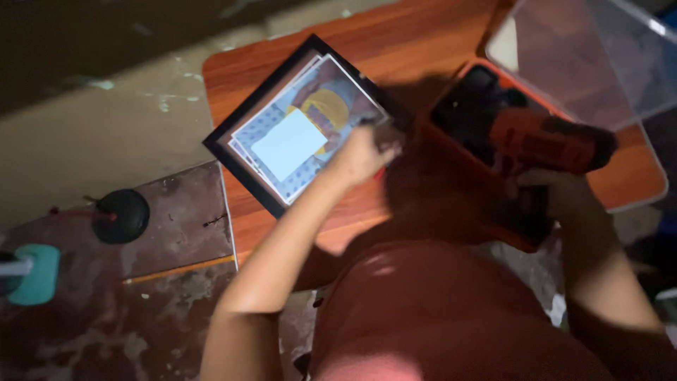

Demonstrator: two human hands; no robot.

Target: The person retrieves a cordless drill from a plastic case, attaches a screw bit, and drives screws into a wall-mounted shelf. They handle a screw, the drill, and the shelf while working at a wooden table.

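A black picture frame (233,134) lies tilted on a reddish wooden table (395,42); inside it are a patterned picture with a yellow shape and a pale blue square sheet (289,144). My left hand (363,152) is closed at the frame's right edge, pinching something small and dark that I cannot make out. My right hand (560,194) grips the handle of an orange and black power drill (546,137), held over an open orange tool case (486,106) with a black inside.
The case's clear plastic lid (599,49) stands up at the top right. On the worn floor at the left are a black round object (121,215), a teal object (35,274) and a pencil (180,269). My reddish-clothed lap fills the bottom middle.
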